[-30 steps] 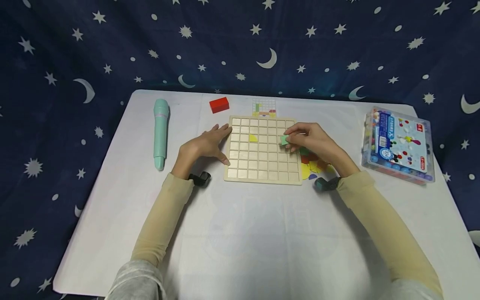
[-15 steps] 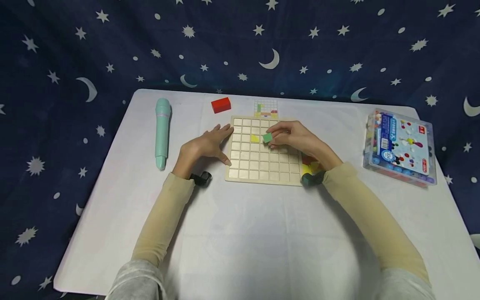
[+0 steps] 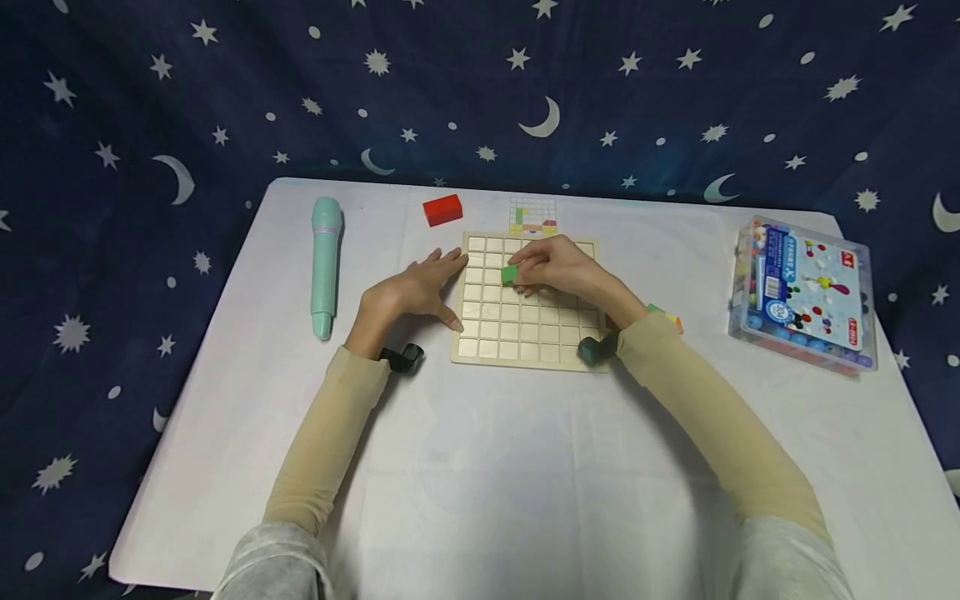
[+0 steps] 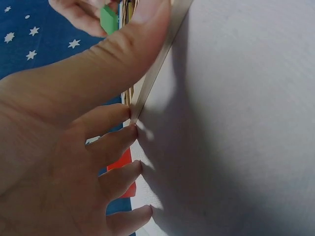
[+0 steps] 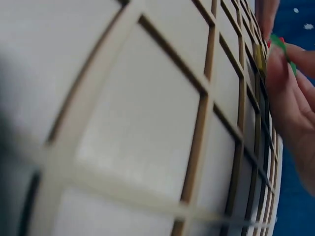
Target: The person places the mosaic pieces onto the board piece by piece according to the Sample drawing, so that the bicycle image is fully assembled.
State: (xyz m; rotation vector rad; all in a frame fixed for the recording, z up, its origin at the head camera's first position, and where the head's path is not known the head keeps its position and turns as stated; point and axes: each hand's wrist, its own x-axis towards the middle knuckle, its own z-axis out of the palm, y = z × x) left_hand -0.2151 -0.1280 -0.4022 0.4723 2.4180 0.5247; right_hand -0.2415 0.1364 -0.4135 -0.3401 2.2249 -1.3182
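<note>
A light wooden board point(image 3: 517, 351) with a raised square grid lies mid-table in the head view. My left hand point(image 3: 412, 293) has its fingers spread, with thumb and fingertips against the board's left edge. Over the upper left part of the grid, my right hand point(image 3: 561, 268) pinches a green square tile point(image 3: 509, 275) between thumb and fingers. That same green tile point(image 4: 109, 20) shows beyond my left thumb in the left wrist view. A yellow piece point(image 5: 259, 58) sits in the grid close to the tile in the right wrist view; in the head view it is hidden.
Behind the board lie a printed grid card point(image 3: 533, 214) and a red block point(image 3: 442, 210). A turquoise microphone-shaped object point(image 3: 324, 267) lies left. A clear plastic box point(image 3: 806, 292) stands right. Coloured pieces point(image 3: 664, 317) peek out by my right forearm.
My right hand has carried the green tile leftward across the board, from its right side to where the yellow piece was visible. The left hand keeps its place on the board's edge.
</note>
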